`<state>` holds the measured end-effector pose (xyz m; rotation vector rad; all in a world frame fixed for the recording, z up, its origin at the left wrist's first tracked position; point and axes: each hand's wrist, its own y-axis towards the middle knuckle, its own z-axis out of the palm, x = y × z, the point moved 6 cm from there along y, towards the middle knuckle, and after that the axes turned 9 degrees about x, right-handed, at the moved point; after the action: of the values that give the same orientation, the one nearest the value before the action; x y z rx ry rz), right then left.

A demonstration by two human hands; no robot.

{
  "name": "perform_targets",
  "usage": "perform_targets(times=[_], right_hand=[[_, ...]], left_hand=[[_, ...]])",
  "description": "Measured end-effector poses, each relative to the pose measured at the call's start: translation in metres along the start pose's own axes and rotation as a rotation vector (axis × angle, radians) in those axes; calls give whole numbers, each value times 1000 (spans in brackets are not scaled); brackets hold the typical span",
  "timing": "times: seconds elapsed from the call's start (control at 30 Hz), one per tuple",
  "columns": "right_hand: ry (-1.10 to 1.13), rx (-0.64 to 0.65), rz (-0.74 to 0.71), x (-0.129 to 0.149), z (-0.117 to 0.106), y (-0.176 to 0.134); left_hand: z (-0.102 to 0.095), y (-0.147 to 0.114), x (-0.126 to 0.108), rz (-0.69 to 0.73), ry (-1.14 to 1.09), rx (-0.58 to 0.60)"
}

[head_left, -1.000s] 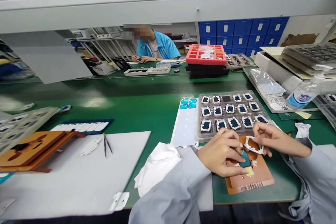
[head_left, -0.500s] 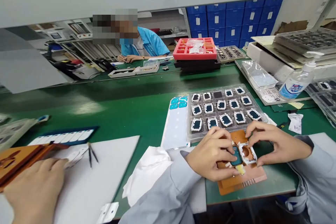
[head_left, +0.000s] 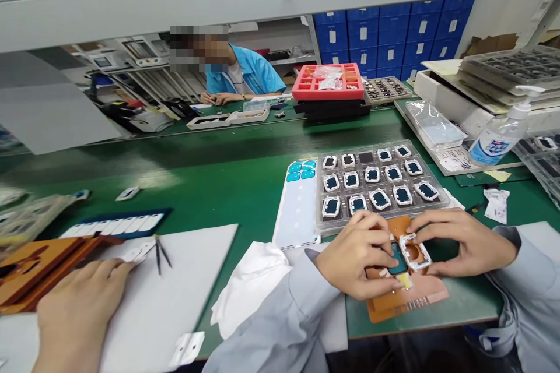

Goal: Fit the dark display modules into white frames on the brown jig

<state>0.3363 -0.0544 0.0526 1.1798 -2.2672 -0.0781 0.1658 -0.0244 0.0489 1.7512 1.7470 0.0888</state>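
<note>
My left hand (head_left: 361,253) is closed, its fingertips on a dark teal rounded-square plate (head_left: 398,260) lying in an orange fixture (head_left: 385,310). Its thumb is close to a small yellow tab (head_left: 406,281). My right hand (head_left: 470,242) grips a white watch-case-like frame (head_left: 426,260) between thumb and fingers, on the fixture's right part beside the teal plate. Through the frame's opening, the orange base with a round recess shows. Just behind my hands is a clear plastic tray (head_left: 321,227) with rows of white frames holding dark inserts. Left of it lies a pale sheet (head_left: 294,218) with teal stickers.
A co-worker's hand (head_left: 81,303) rests by an orange block (head_left: 39,271) at left, near black tweezers (head_left: 161,256). A white cloth (head_left: 249,280) lies near my left sleeve. A sanitizer bottle (head_left: 499,140) stands right. Across the bench sits another person (head_left: 249,73).
The view has shifted slightly, moving the scene to the right. The co-worker's hand at left has slid right along the orange block. My hands keep nearly the same hold.
</note>
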Motion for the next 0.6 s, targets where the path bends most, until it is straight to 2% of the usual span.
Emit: perform_targets(times=[0.17, 0.37, 0.47, 0.6], right_hand=[[-22, -84, -51, 0, 6, 2], [-34, -198, -34, 6, 15, 7], [-47, -226, -37, 11, 20, 8], [-64, -229, -24, 11, 22, 7]], left_hand=[[1, 1, 1, -14, 29, -30], [-16, -2, 0, -100, 320, -203], [-20, -2, -2, -116, 415, -210], [-19, 0, -5, -92, 415, -188]])
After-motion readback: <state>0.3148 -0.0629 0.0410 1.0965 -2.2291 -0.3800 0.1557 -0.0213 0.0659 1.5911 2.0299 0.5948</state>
